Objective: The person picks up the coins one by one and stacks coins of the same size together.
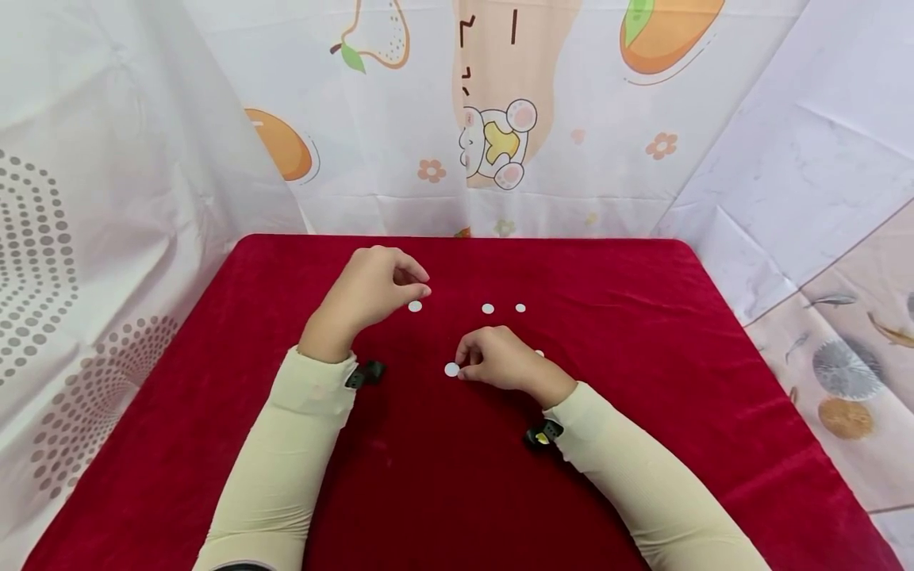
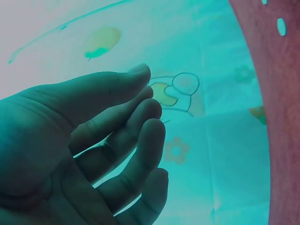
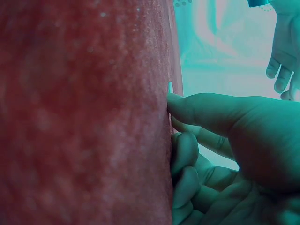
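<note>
My right hand (image 1: 500,358) is low over the red cloth, its thumb and index finger at the edge of a small white round disc (image 1: 452,369). In the right wrist view that disc (image 3: 170,87) appears edge-on at the thumb tip, and the other fingers are curled against the cloth. My left hand (image 1: 378,287) hovers farther back on the left, fingers loosely bent, with nothing visible between them in the left wrist view. Just below its thumb lies another white disc (image 1: 416,306), apart from the fingers as far as I can tell.
Two more white discs, a left one (image 1: 488,308) and a right one (image 1: 520,308), lie beyond my right hand. Another disc (image 1: 539,353) is partly hidden behind the right wrist. The red cloth (image 1: 643,317) covers the table; a printed curtain (image 1: 571,182) hangs behind it.
</note>
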The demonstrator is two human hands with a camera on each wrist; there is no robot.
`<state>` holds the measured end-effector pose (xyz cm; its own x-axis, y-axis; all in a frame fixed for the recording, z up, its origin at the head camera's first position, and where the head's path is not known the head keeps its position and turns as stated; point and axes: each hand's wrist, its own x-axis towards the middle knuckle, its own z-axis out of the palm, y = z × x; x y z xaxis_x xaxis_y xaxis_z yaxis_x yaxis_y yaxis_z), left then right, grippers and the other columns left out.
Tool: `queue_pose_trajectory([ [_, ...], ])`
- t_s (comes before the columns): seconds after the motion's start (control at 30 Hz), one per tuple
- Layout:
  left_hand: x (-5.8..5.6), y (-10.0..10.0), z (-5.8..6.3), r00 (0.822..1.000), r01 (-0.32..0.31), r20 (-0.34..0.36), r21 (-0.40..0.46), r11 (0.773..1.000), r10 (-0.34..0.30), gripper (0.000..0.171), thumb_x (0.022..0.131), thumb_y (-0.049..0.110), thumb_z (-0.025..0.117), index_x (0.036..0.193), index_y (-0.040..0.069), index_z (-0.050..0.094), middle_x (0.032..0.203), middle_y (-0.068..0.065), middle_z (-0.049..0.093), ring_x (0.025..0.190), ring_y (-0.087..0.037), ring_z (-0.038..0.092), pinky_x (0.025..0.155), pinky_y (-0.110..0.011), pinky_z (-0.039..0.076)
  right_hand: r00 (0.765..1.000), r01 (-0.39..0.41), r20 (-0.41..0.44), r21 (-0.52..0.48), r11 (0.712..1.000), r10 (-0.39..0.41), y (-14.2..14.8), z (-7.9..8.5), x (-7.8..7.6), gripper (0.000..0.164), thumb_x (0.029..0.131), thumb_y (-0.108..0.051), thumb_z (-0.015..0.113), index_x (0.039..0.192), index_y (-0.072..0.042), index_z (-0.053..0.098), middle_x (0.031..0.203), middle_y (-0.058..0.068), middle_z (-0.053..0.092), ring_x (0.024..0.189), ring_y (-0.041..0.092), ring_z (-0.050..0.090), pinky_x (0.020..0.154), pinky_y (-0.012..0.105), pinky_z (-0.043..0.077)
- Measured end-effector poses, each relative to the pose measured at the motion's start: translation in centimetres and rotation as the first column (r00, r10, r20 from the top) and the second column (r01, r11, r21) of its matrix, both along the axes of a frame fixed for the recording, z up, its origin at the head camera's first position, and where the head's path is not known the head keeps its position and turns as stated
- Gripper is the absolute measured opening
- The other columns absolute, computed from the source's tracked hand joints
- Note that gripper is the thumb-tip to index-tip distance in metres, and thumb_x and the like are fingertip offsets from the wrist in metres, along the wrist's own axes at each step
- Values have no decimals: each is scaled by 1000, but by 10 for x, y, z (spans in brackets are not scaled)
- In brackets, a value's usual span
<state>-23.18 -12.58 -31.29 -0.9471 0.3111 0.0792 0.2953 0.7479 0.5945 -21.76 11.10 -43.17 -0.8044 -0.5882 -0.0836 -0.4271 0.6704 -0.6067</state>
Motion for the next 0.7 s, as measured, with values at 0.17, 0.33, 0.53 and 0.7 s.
queue_pose_trajectory([
  [0.17, -2, -13, 1, 998, -52, -43, 52, 997, 55, 12, 91, 22, 80, 102, 18, 82, 94, 0, 77, 86, -19, 70, 80, -40, 57, 1000, 9, -1, 1, 1000, -9, -3, 0, 0, 11, 88, -21, 85, 92, -22, 75, 71, -11, 67, 66, 10, 61, 64, 28, 52],
  [0.33, -4, -25, -4, 992, -103, -67, 107, 989, 111, 11, 92, 22, 80, 102, 18, 82, 97, -1, 78, 90, -19, 70, 83, -40, 56, 1000, 10, -2, 0, 1000, -10, -3, -2, 0, 10, 87, -21, 85, 91, -23, 75, 70, -10, 66, 65, 9, 60, 63, 28, 51],
  [0.53, -7, -31, -10, 988, -128, -69, 149, 980, 140, 13, 92, 23, 79, 104, 17, 82, 97, -1, 78, 91, -21, 70, 83, -40, 55, 1000, 17, 1, 0, 1000, -17, -2, -1, 1, 11, 87, -21, 85, 91, -22, 75, 69, -11, 66, 65, 9, 60, 63, 28, 51],
  [0.7, -9, -32, -13, 987, -143, -56, 148, 979, 153, 14, 93, 26, 78, 104, 18, 81, 97, 0, 77, 92, -21, 69, 82, -39, 55, 1000, 22, 7, 1, 1000, -22, 0, 0, 1, 11, 87, -21, 85, 92, -22, 75, 70, -10, 67, 65, 10, 59, 63, 28, 51],
])
